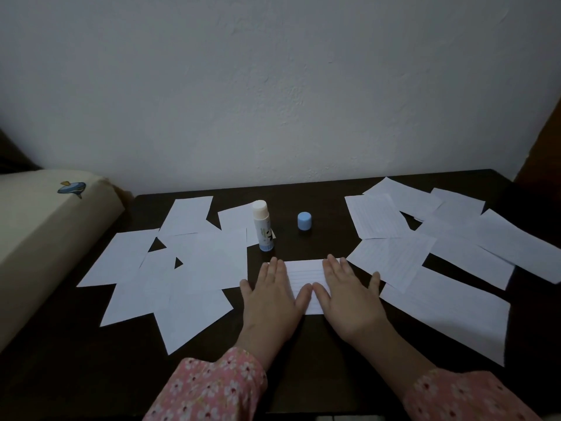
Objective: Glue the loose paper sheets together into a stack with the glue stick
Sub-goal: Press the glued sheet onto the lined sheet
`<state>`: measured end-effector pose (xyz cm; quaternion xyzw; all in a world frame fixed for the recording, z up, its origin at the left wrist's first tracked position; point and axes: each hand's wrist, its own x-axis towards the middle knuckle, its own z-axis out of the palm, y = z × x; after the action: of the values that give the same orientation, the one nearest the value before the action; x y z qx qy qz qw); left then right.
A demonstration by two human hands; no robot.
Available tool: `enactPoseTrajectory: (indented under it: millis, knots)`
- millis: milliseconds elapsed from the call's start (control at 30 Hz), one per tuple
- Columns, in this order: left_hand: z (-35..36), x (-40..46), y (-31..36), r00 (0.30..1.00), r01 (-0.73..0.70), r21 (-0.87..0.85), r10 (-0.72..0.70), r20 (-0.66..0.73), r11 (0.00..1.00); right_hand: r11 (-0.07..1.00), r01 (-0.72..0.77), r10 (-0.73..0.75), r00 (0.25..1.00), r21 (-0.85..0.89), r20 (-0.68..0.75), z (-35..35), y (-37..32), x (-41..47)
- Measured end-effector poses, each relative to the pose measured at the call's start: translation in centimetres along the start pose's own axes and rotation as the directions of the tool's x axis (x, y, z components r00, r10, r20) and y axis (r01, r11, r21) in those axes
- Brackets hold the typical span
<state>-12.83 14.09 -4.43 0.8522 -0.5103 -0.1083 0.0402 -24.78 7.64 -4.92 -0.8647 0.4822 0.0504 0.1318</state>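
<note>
At the near centre of the tabletop (288, 366), a lined sheet (305, 276) lies flat under both hands. Left hand (268, 294) and right hand (344, 294) press it with fingers straight and spread; neither grip holds anything. Glue stick (263, 225) stands upright just behind, uncapped; blue cap (304, 221) sits apart to its right. Loose sheets lie scattered in a left pile (182, 268) and a right pile (440, 247). Judgement: pressing step. Best done by smoothing outward from centre to edges, keeping corners aligned before the glue sets.
</note>
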Motion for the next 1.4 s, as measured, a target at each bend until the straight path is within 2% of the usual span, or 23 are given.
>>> enactPoseTrajectory:
  millis: [267, 433, 533, 667, 800, 1000, 1133, 1200, 1267, 1333, 1400]
  knots:
    - [-0.3, 0.1, -1.0, 0.995, -0.077, 0.013, 0.078, -0.054, 0.997, 0.999, 0.029, -0.030, 0.998, -0.016, -0.052, -0.5, 0.4, -0.3]
    - [-0.4, -0.5, -0.5, 0.979, -0.178, 0.053, 0.183, -0.096, 0.983, 0.990, 0.078, -0.078, 0.997, -0.114, 0.004, -0.3, 0.2, -0.3]
    - [-0.3, -0.5, -0.7, 0.962, -0.270, 0.012, 0.271, -0.023, 0.963, 0.988, 0.120, -0.114, 0.992, -0.099, 0.059, -0.3, 0.8, -0.3]
    - [-0.6, 0.1, -2.1, 0.940, -0.322, -0.007, 0.321, 0.115, 0.947, 0.981, 0.169, -0.160, 0.983, -0.100, 0.094, -0.5, 1.9, -0.5]
    - [-1.1, 0.1, -3.2, 0.928, -0.338, -0.058, 0.343, 0.146, 0.939, 0.974, 0.213, -0.207, 0.975, -0.073, 0.082, -0.4, 2.8, -1.1]
    - [-2.2, 0.0, -5.4, 0.939, -0.274, -0.171, 0.302, 0.163, 0.946, 0.968, 0.248, -0.243, 0.965, -0.044, 0.095, -1.2, 4.1, -1.5]
    - [-2.2, 0.1, -5.5, 0.934, -0.291, -0.158, 0.316, 0.166, 0.944, 0.959, 0.281, -0.284, 0.952, 0.046, 0.116, -1.6, 5.1, -1.6]
    - [-2.3, 0.1, -5.5, 0.944, -0.269, -0.178, 0.296, 0.147, 0.947, 0.956, 0.267, -0.277, 0.957, 0.123, 0.080, -2.0, 5.0, -1.6]
    - [-2.2, 0.2, -5.6, 0.964, -0.242, -0.251, 0.262, 0.050, 0.937, 0.961, 0.234, -0.240, 0.970, 0.151, 0.027, -2.2, 4.9, -1.3]
    - [-2.0, 0.4, -5.7, 0.962, -0.273, -0.279, 0.270, -0.051, 0.921, 0.966, 0.224, -0.229, 0.973, 0.129, 0.022, -2.3, 5.0, -0.9]
    - [-1.7, 0.7, -5.8, 0.944, -0.327, -0.235, 0.327, -0.044, 0.915, 0.968, 0.243, -0.246, 0.968, 0.063, 0.053, -2.2, 5.3, -0.6]
